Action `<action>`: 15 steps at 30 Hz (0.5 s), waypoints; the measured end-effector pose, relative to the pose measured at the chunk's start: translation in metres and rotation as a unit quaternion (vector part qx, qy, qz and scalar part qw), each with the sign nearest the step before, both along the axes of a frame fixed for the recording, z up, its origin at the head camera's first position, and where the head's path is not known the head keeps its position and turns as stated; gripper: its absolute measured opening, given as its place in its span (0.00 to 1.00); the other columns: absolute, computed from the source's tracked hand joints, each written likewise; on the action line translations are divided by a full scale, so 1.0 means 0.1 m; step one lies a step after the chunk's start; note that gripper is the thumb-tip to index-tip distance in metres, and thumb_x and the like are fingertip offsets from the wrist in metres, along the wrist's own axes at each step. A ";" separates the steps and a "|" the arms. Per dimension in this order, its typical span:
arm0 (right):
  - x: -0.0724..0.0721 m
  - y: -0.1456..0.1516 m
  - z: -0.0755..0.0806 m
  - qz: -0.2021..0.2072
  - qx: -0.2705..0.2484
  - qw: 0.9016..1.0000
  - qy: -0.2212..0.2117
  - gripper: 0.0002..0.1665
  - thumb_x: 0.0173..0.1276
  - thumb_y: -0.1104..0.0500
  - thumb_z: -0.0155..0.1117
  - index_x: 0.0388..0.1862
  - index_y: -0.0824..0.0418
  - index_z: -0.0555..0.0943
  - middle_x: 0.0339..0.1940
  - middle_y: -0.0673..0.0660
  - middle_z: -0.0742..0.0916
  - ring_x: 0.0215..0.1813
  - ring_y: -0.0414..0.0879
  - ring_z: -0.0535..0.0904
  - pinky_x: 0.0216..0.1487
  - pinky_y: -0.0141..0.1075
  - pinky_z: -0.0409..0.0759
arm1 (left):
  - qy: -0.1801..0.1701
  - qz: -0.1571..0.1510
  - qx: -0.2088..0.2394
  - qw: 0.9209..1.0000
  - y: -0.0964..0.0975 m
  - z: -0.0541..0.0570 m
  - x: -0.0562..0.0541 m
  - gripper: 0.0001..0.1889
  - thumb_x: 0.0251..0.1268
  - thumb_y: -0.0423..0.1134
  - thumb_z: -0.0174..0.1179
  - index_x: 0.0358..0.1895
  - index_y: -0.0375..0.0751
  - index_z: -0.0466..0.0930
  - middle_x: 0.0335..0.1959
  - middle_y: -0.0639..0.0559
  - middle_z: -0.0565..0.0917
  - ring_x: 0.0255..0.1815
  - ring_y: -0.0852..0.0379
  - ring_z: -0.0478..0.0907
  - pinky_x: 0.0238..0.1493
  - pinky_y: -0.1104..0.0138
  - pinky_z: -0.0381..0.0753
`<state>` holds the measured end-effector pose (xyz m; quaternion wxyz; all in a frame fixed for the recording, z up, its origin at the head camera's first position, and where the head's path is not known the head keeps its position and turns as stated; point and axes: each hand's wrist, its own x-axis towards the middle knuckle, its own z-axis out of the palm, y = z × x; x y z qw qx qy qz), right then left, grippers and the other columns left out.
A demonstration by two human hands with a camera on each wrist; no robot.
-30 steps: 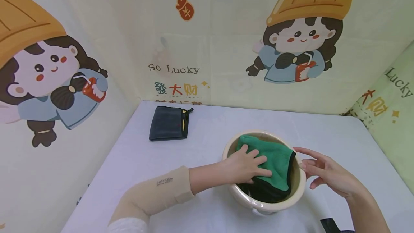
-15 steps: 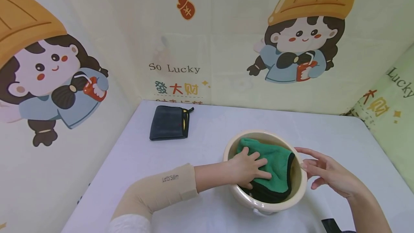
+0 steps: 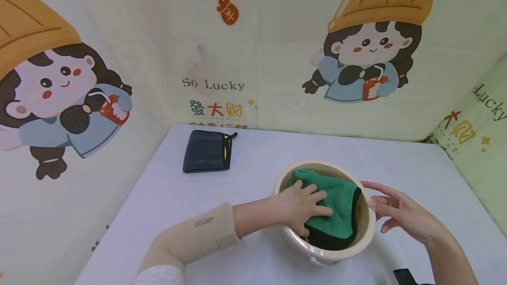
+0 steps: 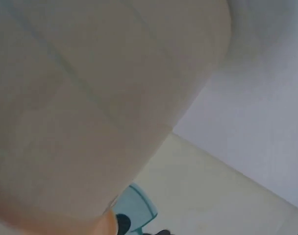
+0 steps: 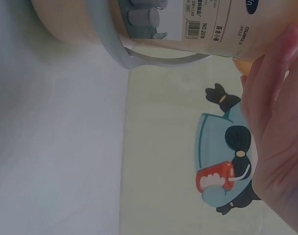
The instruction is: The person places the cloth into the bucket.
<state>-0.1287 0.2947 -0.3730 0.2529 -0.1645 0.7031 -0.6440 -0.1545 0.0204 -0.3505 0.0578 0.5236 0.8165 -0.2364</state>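
A green towel with black edging lies folded inside a cream plastic bucket. My left hand reaches over the bucket's left rim and presses on the towel, fingers spread; its thumb side points to the towel's near black edge. At the right rim, my right hand touches the bucket from outside with its thumb and fingertips. In the right wrist view, the right hand is beside the bucket's printed label, above a grey carrying handle. A blurred beige surface fills much of the left wrist view.
A dark folded cloth with a yellow inside and a small loop lies at the back left of the white table. Part of a black object shows at the bottom right. A cartoon-printed backdrop closes off the table's far side.
The towel has settled slightly deeper into the bucket under my left hand, its top edge and right corner lower than before. My right hand stays at the rim.
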 end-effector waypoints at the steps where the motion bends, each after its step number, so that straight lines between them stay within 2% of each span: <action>1: 0.00 0.00 0.00 0.001 -0.001 1.000 0.000 0.30 0.71 0.68 0.43 0.60 0.34 0.67 0.37 0.51 0.86 0.34 0.43 0.82 0.25 0.36 0.81 | -0.004 -0.001 0.010 1.000 -0.01 0.03 0.00 0.36 0.53 0.70 0.48 0.67 0.72 0.51 0.65 0.60 0.56 0.60 0.59 0.57 0.54 0.63 0.65; 5: 0.00 0.00 0.00 0.003 -0.003 1.000 0.003 0.30 0.71 0.69 0.43 0.60 0.35 0.67 0.37 0.50 0.86 0.34 0.43 0.82 0.25 0.36 0.81 | 0.002 -0.013 0.057 0.998 -0.08 0.16 -0.04 0.35 0.53 0.69 0.49 0.66 0.67 0.55 0.64 0.59 0.59 0.60 0.60 0.59 0.57 0.66 0.63; 9: 0.00 0.00 0.00 0.002 0.000 1.000 -0.002 0.30 0.71 0.68 0.44 0.59 0.33 0.67 0.37 0.50 0.86 0.34 0.43 0.82 0.25 0.36 0.81 | 0.034 -0.024 0.108 0.993 -0.18 0.28 -0.11 0.33 0.55 0.66 0.48 0.64 0.62 0.59 0.62 0.57 0.62 0.57 0.60 0.62 0.55 0.67 0.65; 12: 0.00 0.00 -0.01 0.000 0.004 1.000 -0.005 0.30 0.71 0.68 0.44 0.59 0.32 0.67 0.37 0.50 0.86 0.34 0.42 0.82 0.25 0.36 0.81 | 0.051 -0.012 0.145 0.988 -0.29 0.35 -0.19 0.31 0.57 0.63 0.48 0.64 0.60 0.61 0.59 0.56 0.65 0.54 0.59 0.63 0.52 0.65 0.66; 15: 0.00 0.01 -0.02 -0.002 0.003 1.000 -0.004 0.30 0.71 0.68 0.45 0.59 0.33 0.67 0.37 0.49 0.86 0.34 0.42 0.82 0.25 0.36 0.81 | 0.062 0.012 0.189 0.980 -0.42 0.36 -0.28 0.30 0.57 0.61 0.50 0.63 0.58 0.62 0.57 0.56 0.66 0.53 0.58 0.64 0.53 0.62 0.66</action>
